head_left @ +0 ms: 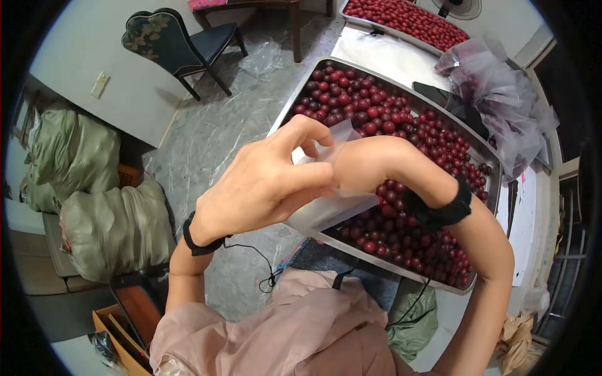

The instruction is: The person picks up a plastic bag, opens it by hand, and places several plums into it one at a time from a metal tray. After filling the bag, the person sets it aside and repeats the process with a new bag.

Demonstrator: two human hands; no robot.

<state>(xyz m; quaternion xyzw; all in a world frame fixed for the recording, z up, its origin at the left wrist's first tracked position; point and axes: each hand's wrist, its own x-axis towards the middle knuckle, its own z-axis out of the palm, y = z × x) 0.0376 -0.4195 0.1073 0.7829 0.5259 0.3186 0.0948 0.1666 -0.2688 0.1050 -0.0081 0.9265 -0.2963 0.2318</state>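
My left hand (pixel 266 172) is closed at the mouth of a clear plastic bag (pixel 313 213), its thumb and forefinger curled around the film. Bent sharply at the wrist, my right hand (pixel 364 164) is at the same bag opening. Its fingers are hidden behind the film and my left hand. The bag hangs over the near left side of a metal tray (pixel 385 266). Many round, dark red, plum-like fruits (pixel 351 106) fill the tray. What the bag holds cannot be made out.
A second tray of red fruits (pixel 407 22) stands beyond, with crumpled plastic bags (pixel 501 100) at the right. Stuffed green sacks (pixel 119 225) lie on the left. A dark chair (pixel 188 47) is at the back. A black cable (pixel 263 263) runs near my lap.
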